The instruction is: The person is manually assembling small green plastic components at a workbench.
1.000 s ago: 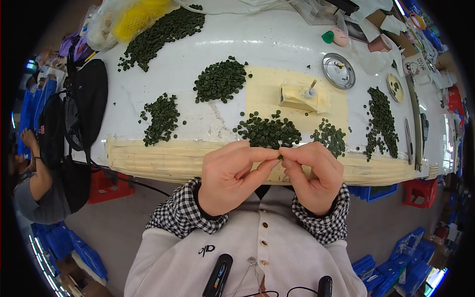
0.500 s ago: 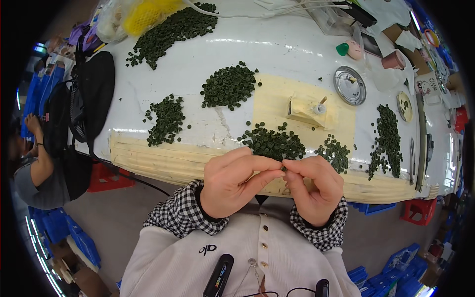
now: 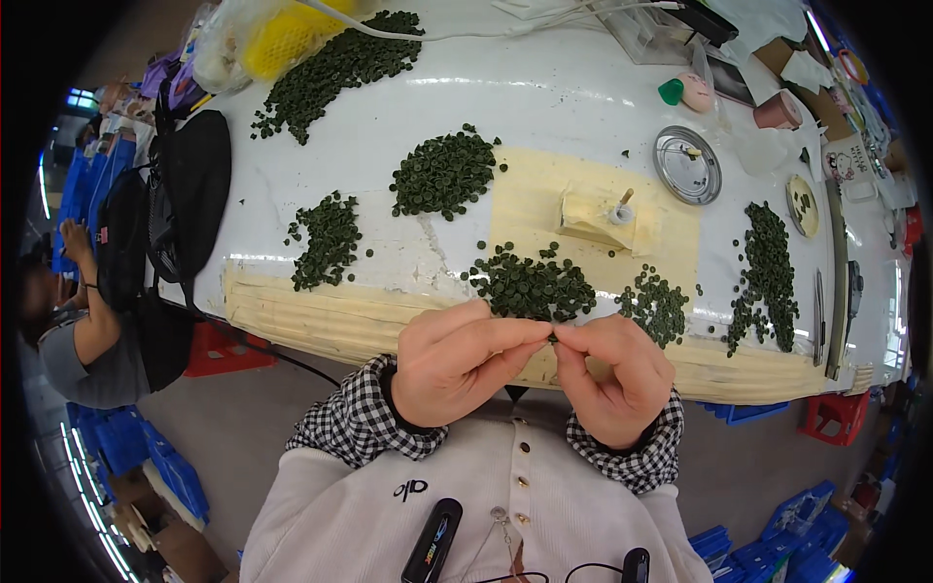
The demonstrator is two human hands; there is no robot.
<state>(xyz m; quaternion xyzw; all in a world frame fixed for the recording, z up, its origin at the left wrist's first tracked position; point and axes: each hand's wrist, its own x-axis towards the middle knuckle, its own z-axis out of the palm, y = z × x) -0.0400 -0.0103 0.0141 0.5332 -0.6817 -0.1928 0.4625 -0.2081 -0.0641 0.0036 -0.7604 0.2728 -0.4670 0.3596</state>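
Both hands meet above the table's near edge, thumb and forefinger of each closed at the tips. Between my left hand (image 3: 452, 364) and my right hand (image 3: 620, 377) sits a tiny dark green round piece (image 3: 554, 339), mostly hidden by the fingertips. Just beyond the fingers lies a pile of small dark green round pieces (image 3: 533, 284). To its right, near my right hand, a thinner spread of similar pieces (image 3: 657, 307) lies on the table. Behind these stands a block wrapped in cream tape (image 3: 588, 219) with a short upright peg (image 3: 625, 202).
More green heaps lie at left (image 3: 327, 243), centre (image 3: 444, 173), far left (image 3: 335, 73) and right (image 3: 768, 277). A round metal lid (image 3: 687, 165) and a pink cup (image 3: 777, 111) stand at right. A black bag (image 3: 194, 194) hangs at the left edge, near another person (image 3: 83, 335).
My fingertips have shifted slightly around the small piece, which shows less now. The whole view has moved a little. The other person's hand at left has shifted slightly.
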